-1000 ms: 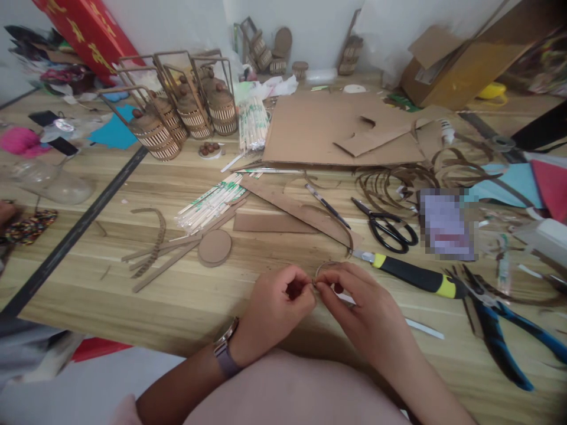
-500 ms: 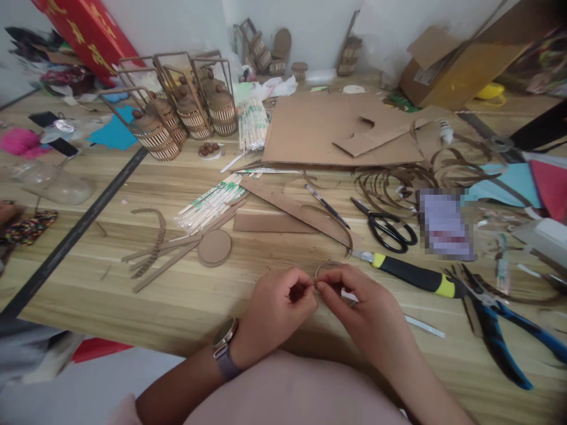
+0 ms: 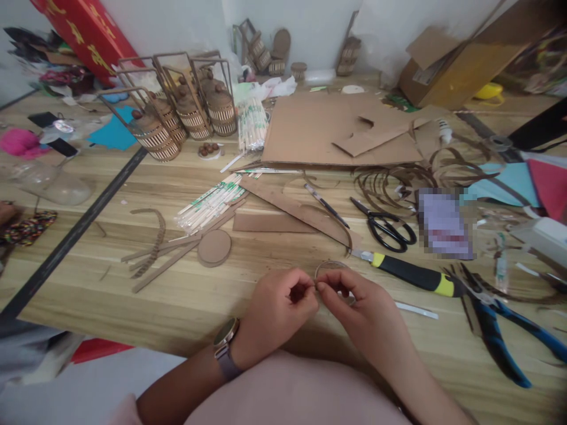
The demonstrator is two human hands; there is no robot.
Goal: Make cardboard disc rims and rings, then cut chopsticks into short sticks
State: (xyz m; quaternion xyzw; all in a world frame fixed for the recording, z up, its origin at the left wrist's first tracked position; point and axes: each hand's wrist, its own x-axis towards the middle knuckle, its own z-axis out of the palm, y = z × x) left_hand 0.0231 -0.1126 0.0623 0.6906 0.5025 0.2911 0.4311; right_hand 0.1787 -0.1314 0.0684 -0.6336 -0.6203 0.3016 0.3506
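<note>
- The left hand [image 3: 278, 308] is curled into a loose fist near the table's front edge, thumb and forefinger pinched on the near left part of a small ring [image 3: 328, 267]; a watch [image 3: 224, 345] sits on that wrist.
- The right hand [image 3: 363, 307] meets it from the other side, fingertips touching the left hand's, and also pinches the ring, its other fingers bent under.
- The ring is a thin strip of brown cardboard bent into a loop; its far arc rises just above the knuckles, the near part is hidden by the fingers.
- It is held just above the wooden table [image 3: 133, 307], in front of the person's body.
- Just to the right lies a utility knife [image 3: 410, 274] with a black and yellow handle, blade towards the hands.
- Beyond the knife are black scissors [image 3: 384, 226]; further right, blue-handled pliers [image 3: 496, 319].
- A flat cardboard disc [image 3: 214, 247] lies to the left, among cardboard strips and a bundle of wrapped sticks [image 3: 211, 203].
- A large flat cardboard sheet [image 3: 310, 133] lies further back, with round slatted baskets [image 3: 186, 112] to its left.
</note>
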